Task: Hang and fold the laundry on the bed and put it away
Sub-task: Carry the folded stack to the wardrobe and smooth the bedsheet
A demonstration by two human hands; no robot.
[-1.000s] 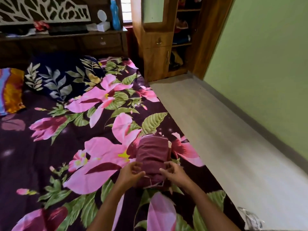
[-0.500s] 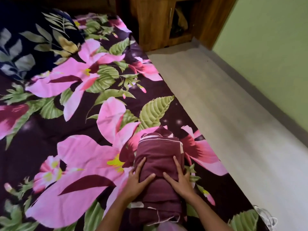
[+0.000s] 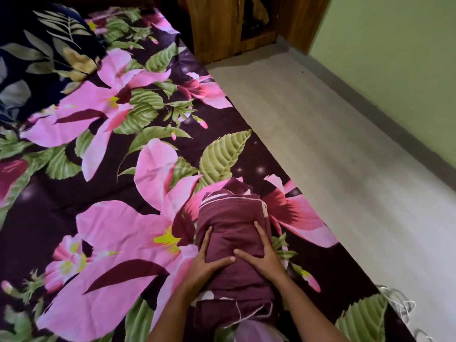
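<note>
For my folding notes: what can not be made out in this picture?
Head view only.
maroon garment: its kind, hidden by its own folds and by the left hand and right hand.
wardrobe: contents dark, top cut by frame edge.
white cord: runs off bottom edge.

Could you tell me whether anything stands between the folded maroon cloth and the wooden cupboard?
Nothing visible does: only flowered bedsheet and grey floor lie between the folded maroon cloth and the brown wooden cupboard.
</note>
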